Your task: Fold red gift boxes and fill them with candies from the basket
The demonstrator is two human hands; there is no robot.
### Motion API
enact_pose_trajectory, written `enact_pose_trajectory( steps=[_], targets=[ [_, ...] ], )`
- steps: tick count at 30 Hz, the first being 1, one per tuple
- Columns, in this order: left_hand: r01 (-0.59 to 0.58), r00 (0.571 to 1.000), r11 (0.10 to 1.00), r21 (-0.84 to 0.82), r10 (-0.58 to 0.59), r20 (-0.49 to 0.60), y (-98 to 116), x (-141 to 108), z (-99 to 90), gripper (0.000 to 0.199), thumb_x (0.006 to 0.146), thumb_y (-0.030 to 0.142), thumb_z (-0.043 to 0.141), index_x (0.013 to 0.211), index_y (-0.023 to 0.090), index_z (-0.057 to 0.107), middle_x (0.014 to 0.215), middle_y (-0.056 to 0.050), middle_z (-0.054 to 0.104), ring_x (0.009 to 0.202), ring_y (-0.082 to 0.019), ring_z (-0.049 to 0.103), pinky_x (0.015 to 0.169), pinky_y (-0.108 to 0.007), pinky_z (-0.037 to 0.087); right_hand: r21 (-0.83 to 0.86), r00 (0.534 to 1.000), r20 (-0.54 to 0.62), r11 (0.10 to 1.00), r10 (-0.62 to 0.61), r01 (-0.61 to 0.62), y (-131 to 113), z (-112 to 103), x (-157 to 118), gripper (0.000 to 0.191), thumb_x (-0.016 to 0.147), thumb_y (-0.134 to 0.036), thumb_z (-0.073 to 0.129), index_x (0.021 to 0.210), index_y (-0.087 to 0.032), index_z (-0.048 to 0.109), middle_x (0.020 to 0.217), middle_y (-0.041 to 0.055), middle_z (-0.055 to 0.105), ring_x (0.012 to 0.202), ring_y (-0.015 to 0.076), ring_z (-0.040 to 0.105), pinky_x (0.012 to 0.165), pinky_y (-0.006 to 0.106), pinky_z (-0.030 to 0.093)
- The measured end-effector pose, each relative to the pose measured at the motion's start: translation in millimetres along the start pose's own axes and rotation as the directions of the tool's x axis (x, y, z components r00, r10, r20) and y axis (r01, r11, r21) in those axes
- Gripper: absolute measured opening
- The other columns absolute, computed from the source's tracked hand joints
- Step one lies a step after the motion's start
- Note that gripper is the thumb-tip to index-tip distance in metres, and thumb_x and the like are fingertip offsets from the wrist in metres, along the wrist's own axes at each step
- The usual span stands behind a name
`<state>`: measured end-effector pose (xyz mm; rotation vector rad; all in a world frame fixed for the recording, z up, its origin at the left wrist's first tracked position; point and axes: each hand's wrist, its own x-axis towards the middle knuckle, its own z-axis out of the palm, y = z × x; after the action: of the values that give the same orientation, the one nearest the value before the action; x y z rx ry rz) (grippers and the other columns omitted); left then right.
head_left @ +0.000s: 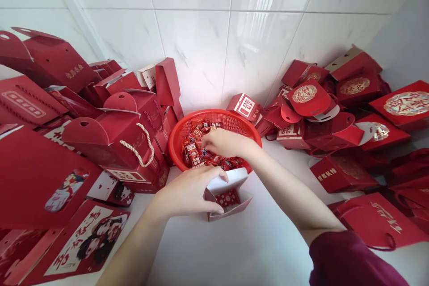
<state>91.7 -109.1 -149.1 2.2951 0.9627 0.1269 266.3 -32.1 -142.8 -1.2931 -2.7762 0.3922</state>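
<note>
A red plastic basket (174,145) holds many red wrapped candies (196,154). My right hand (223,143) reaches over the basket's near side, its fingers bent down against the candies; whether a candy is between the fingertips is hidden. Just in front of the basket, an open small box (234,209) stands on the white surface. My left hand (192,190) grips its left side, thumb at the near edge and fingers by the raised white flap (234,178). Inside the box a red piece with pale dots (228,198) shows.
Red gift boxes (103,138) are piled at the left, some with rope handles. More red boxes (348,174) are heaped at the right. A small red box (246,107) touches the basket's back right. Behind stands a white tiled wall (191,49).
</note>
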Motion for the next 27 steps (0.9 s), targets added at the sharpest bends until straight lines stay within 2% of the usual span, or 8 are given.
enact_pose_trajectory(
  steps=[5, 9, 12, 16, 19, 22, 25, 27],
  targets=[
    [-0.011, 1.0, 0.999, -0.047, 0.011, 0.008, 2, 1, -0.2, 0.053, 0.066, 0.034, 0.084, 0.113, 0.029, 0.061, 0.112, 0.0, 0.069, 0.099, -0.026, 0.065, 0.08, -0.03, 0.047, -0.097, 0.992, 0.117, 0.995, 0.045, -0.034, 5, 34, 69, 0.039, 0.083, -0.005, 0.061, 0.121, -0.01, 0.064, 0.117, 0.0186, 0.07, 0.104, 0.0289, 0.068, 0.082, 0.033, 0.052],
    [0.014, 1.0, 0.998, -0.058, -0.013, 0.007, -2, -1, 2.3, 0.06, 0.061, 0.036, 0.087, 0.114, 0.026, 0.061, 0.114, -0.003, 0.068, 0.102, -0.028, 0.063, 0.084, -0.034, 0.047, -0.154, 0.982, 0.128, 0.981, 0.137, -0.116, 14, 65, 88, 0.072, 0.075, -0.009, 0.071, 0.142, -0.008, 0.045, 0.136, 0.0268, 0.056, 0.122, 0.0355, 0.059, 0.092, 0.04, 0.052],
    [0.023, 1.0, 0.999, -0.023, -0.022, 0.012, -4, -3, 3.8, 0.066, 0.059, 0.04, 0.089, 0.117, 0.026, 0.061, 0.116, -0.005, 0.066, 0.105, -0.03, 0.062, 0.086, -0.035, 0.047, -0.138, 0.971, 0.179, 0.981, 0.159, -0.135, 22, 73, 92, 0.085, 0.07, -0.014, 0.077, 0.146, -0.011, 0.039, 0.124, 0.0224, 0.066, 0.109, 0.0333, 0.067, 0.085, 0.037, 0.055],
    [-0.012, 1.0, 1.0, 0.014, 0.012, 0.006, -2, -1, 4.2, 0.052, 0.066, 0.039, 0.086, 0.111, 0.026, 0.063, 0.109, -0.002, 0.067, 0.099, -0.025, 0.062, 0.081, -0.031, 0.046, -0.088, 0.968, 0.184, 0.984, 0.169, -0.155, 30, 64, 87, 0.055, 0.069, -0.015, 0.079, 0.121, -0.012, 0.064, 0.105, 0.0174, 0.074, 0.092, 0.0315, 0.072, 0.076, 0.034, 0.055],
    [-0.087, 0.996, 0.988, 0.127, 0.09, -0.022, -1, 2, 5.3, 0.017, 0.086, 0.037, 0.071, 0.091, 0.021, 0.066, 0.094, 0.0, 0.066, 0.087, -0.02, 0.062, 0.074, -0.028, 0.042, -0.04, 0.977, 0.073, 0.979, 0.201, -0.198, 33, 50, 73, 0.026, 0.073, -0.011, 0.075, 0.099, -0.011, 0.071, 0.098, 0.0174, 0.075, 0.093, 0.0306, 0.071, 0.079, 0.033, 0.053],
    [-0.105, 0.988, 0.97, 0.217, 0.127, -0.091, -4, 3, 6.6, 0.03, 0.097, 0.033, 0.054, 0.073, 0.018, 0.062, 0.079, 0.0, 0.063, 0.076, -0.017, 0.059, 0.068, -0.027, 0.039, 0.041, 0.957, -0.139, 0.967, 0.253, -0.25, 32, 37, 49, 0.021, 0.081, -0.014, 0.069, 0.102, -0.013, 0.07, 0.106, 0.0158, 0.073, 0.102, 0.0289, 0.068, 0.087, 0.034, 0.051],
    [-0.041, 0.977, 0.985, 0.169, 0.075, -0.199, -8, 1, 5.0, 0.033, 0.098, 0.036, 0.052, 0.071, 0.019, 0.062, 0.077, 0.001, 0.064, 0.073, -0.016, 0.059, 0.067, -0.027, 0.04, 0.124, 0.878, -0.364, 0.95, 0.312, -0.286, 26, 31, 16, 0.026, 0.091, -0.02, 0.06, 0.116, -0.016, 0.063, 0.121, 0.013, 0.068, 0.114, 0.0255, 0.063, 0.097, 0.036, 0.047],
    [0.003, 0.962, 0.998, 0.061, 0.014, -0.273, -9, -1, 1.9, 0.03, 0.096, 0.039, 0.055, 0.076, 0.021, 0.066, 0.081, 0.001, 0.067, 0.075, -0.015, 0.062, 0.068, -0.026, 0.043, 0.288, 0.788, -0.502, 0.928, 0.355, -0.234, 21, 32, -7, 0.025, 0.095, -0.027, 0.057, 0.117, -0.018, 0.062, 0.121, 0.0094, 0.068, 0.112, 0.0225, 0.063, 0.097, 0.035, 0.048]
  ],
)
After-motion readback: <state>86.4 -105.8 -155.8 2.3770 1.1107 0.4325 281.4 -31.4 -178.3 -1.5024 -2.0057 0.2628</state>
